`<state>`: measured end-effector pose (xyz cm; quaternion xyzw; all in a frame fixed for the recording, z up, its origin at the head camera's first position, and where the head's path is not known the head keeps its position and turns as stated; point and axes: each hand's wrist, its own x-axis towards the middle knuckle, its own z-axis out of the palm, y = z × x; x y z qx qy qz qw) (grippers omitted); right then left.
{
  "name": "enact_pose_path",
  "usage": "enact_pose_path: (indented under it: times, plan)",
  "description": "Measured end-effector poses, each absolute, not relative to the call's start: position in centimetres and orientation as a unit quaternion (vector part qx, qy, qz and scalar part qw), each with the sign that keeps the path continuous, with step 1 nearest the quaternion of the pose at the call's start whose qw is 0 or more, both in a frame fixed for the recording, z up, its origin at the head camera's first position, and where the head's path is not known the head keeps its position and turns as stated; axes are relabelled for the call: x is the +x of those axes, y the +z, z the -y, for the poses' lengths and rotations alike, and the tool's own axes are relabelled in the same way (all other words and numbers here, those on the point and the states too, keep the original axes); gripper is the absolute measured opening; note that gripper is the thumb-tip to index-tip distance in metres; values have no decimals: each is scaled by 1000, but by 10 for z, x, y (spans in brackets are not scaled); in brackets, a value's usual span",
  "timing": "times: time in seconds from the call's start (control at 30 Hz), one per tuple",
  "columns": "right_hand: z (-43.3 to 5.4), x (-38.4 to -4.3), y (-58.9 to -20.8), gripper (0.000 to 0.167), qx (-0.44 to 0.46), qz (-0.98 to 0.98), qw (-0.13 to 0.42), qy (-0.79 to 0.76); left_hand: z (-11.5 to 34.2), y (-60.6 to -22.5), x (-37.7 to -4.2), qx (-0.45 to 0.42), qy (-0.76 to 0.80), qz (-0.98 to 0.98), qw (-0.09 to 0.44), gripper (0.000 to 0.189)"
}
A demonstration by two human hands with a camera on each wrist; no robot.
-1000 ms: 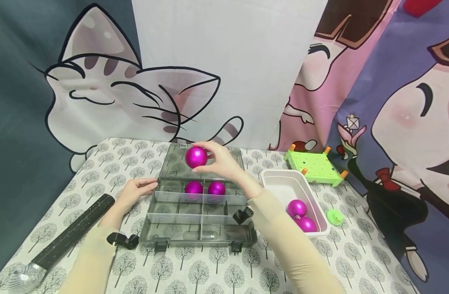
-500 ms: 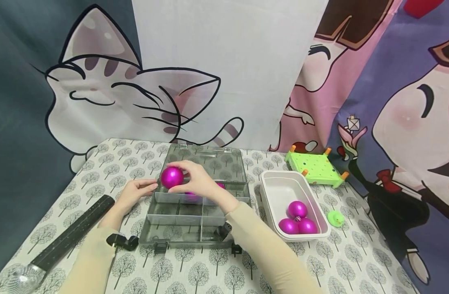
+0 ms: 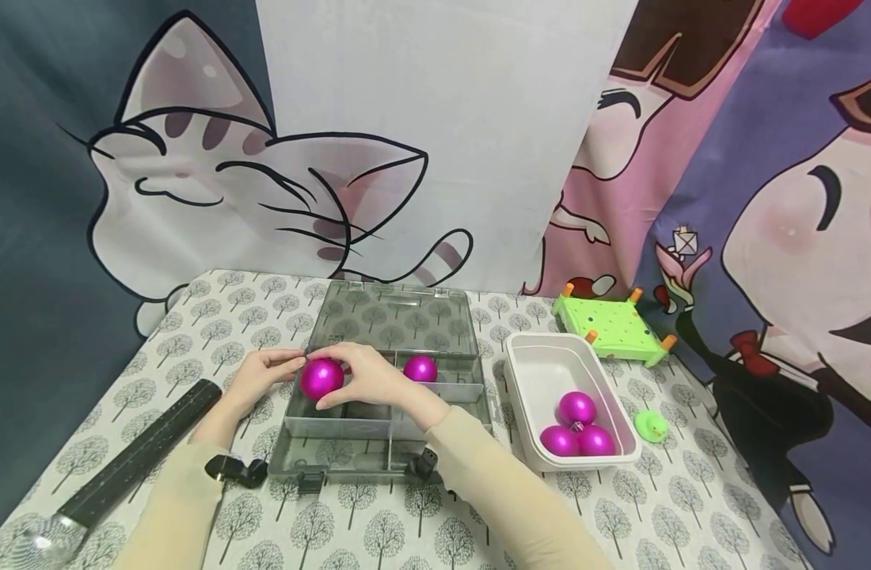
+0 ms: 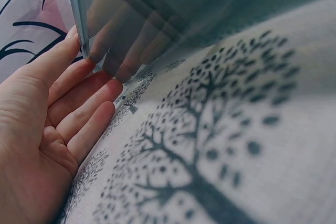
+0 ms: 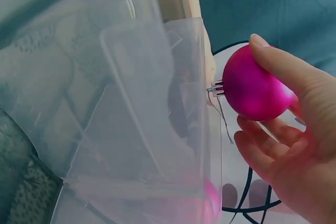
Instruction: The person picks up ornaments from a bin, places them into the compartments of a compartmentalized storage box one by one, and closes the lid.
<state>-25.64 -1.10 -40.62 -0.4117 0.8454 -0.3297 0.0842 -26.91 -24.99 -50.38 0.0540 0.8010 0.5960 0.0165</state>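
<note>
My right hand [image 3: 370, 378] holds a shiny magenta Christmas bauble [image 3: 322, 379] between thumb and fingers, over the back left part of a smoky clear divided storage case [image 3: 336, 473]. In the right wrist view the bauble's silver cap [image 5: 217, 88] and string point towards the clear dividers. Another magenta bauble [image 3: 420, 368] sits in the back right compartment; the one left of it is hidden behind my right hand. My left hand [image 3: 259, 378] touches the case's left side near the hinge. In the left wrist view its fingers [image 4: 86, 106] lie nearly straight against the wall, thumb at the edge.
Right of the case stands a white plastic tub [image 3: 545, 368] with three magenta baubles. Beyond it are a lime-green toy with orange legs [image 3: 610, 324] and a small green duck [image 3: 651, 426]. A black rod with a clear globe [image 3: 146, 447] lies at left.
My right hand has carried the bauble left, then down and nearer, from over the open lid to the case's back left part. The left hand has stayed at the case's side.
</note>
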Motion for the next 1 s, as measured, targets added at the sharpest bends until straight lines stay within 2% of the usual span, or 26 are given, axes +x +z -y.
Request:
enact_pose_path:
  times: [0.33, 1.0]
  plan:
    - [17, -254, -402, 70, -404, -876, 101, -243, 250, -505, -270, 59, 601, -797, 15, 48]
    - [22, -252, -402, 68, -398, -887, 132, -194, 250, -504, -269, 55, 596, -801, 16, 50]
